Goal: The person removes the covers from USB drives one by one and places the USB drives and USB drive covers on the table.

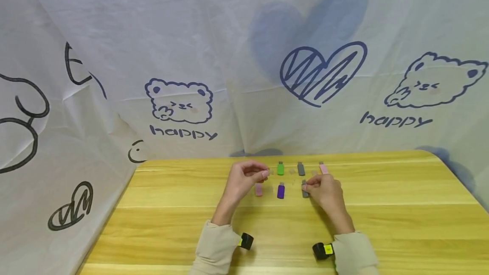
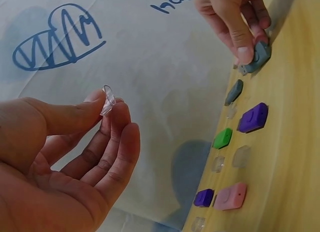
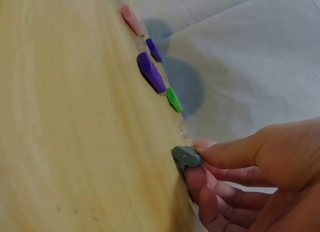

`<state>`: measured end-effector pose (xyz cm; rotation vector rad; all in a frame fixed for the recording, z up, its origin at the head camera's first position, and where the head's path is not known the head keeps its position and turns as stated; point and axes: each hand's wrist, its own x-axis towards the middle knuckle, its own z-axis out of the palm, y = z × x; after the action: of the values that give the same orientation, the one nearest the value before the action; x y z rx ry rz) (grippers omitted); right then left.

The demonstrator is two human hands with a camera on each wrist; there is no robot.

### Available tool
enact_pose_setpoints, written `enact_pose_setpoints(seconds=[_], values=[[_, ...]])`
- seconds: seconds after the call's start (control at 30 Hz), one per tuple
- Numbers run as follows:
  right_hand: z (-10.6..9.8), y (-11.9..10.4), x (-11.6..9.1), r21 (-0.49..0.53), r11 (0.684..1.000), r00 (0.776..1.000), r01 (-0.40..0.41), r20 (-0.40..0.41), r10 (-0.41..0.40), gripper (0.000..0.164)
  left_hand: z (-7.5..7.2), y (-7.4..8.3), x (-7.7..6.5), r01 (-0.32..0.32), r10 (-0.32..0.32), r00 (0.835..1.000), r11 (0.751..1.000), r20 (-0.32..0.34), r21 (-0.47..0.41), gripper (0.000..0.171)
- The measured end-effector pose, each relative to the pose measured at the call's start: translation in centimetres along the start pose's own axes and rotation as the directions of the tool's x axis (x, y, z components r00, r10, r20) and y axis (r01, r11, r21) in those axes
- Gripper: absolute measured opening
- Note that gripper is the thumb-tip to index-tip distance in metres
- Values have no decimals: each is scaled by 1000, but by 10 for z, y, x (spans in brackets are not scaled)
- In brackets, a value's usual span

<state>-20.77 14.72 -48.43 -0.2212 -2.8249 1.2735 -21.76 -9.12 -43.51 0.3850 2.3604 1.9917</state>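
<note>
My left hand [image 1: 243,179] pinches a small clear plastic cap [image 2: 107,102] between thumb and fingertips, held up off the table. With thumb and fingers, my right hand [image 1: 327,190] grips a grey USB flash drive [image 3: 188,156] close over the tabletop. Its metal plug points toward the back in the head view. To the left lie a purple flash drive [image 1: 280,190] and a pink one [image 1: 258,189]. Behind them are a green flash drive [image 1: 280,168], another grey one [image 1: 301,169] and a second pink one [image 1: 323,168]. A second purple drive [image 2: 203,197] shows in the left wrist view.
Several clear caps, one beside the purple drive [image 2: 242,156], lie among the drives on the wooden table [image 1: 172,224]. A white cloth [image 1: 244,54] with bear and heart drawings hangs behind the table and along its left side.
</note>
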Motion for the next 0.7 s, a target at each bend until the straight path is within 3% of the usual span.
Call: enact_pose_setpoints(seconds=[0.4, 0.57, 0.7], values=[[-2, -1, -2, -52, 999, 1000, 5, 0, -5, 18, 13, -6, 0, 14, -15, 999, 999, 45, 41, 8], [-4, -1, -3, -55, 998, 1000, 6, 1, -6, 19, 22, -10, 2, 13, -21, 998, 991, 57, 136, 6], [-10, -3, -4, -36, 999, 1000, 7, 21, -6, 20, 30, -15, 5, -10, -7, 997, 970, 71, 244, 4]])
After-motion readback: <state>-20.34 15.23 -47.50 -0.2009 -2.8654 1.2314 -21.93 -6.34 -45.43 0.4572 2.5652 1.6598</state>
